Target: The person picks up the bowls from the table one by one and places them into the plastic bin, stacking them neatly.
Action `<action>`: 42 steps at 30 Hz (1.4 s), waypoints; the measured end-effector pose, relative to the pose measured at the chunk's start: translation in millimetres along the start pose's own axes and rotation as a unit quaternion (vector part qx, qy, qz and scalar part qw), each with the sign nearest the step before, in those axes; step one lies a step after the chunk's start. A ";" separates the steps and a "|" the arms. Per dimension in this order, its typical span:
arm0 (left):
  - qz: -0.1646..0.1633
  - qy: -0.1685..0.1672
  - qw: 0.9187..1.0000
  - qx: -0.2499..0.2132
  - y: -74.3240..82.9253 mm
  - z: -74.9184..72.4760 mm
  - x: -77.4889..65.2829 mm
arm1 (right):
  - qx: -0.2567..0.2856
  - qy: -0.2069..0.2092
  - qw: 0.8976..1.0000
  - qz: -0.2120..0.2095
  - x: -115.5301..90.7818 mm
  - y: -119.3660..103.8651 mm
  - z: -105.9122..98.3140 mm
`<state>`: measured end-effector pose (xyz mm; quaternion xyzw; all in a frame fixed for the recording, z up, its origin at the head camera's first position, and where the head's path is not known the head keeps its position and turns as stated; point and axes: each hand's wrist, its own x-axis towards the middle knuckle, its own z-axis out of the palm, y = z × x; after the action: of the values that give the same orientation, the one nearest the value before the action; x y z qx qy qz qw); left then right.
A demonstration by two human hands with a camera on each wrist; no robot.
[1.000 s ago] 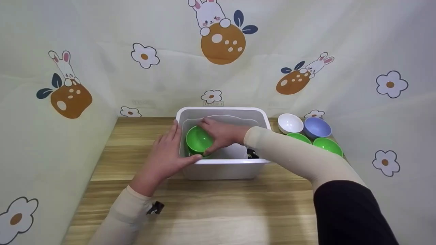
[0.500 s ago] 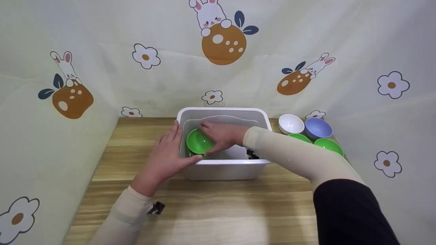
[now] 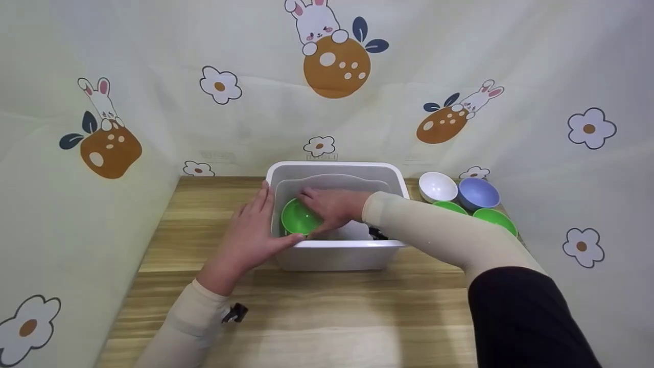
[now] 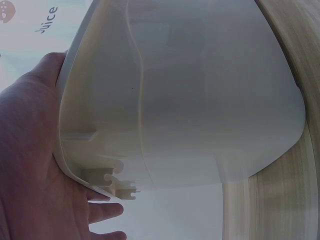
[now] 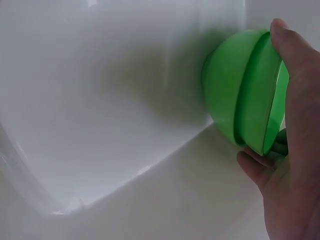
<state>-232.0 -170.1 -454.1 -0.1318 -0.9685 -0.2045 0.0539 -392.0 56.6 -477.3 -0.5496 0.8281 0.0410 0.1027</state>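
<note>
R hand grips nested green bowls in white bin; L hand, fingers straight, at its corner. Best: bowls lvl, light hold, bin steady.

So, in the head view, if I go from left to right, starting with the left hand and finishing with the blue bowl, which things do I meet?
Left hand, green bowl in the white bin, right hand, white bowl, blue bowl.

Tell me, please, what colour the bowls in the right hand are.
The nested bowls are green, clearest in the right wrist view.
</note>
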 end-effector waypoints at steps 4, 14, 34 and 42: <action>-0.001 -0.004 1.000 -0.001 -0.3 0.6 0.4 | -0.004 -0.005 1.000 0.001 0.8 -0.2 2.8; -0.003 -0.011 1.000 -0.011 -0.3 2.6 0.5 | 0.002 -0.012 1.000 0.008 1.1 1.5 4.4; -0.001 -0.004 1.000 -0.016 -1.0 0.9 1.8 | 0.019 0.038 0.999 -0.014 -6.4 5.2 -26.8; -0.010 -0.012 1.000 -0.019 -2.7 1.4 0.8 | 0.094 0.050 0.994 0.007 -30.7 3.0 -66.8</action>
<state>-233.5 -171.8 -456.2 -0.1252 -0.9662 -0.2221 0.0375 -391.6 73.4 -405.7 -0.5334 0.8360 -0.0636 0.1121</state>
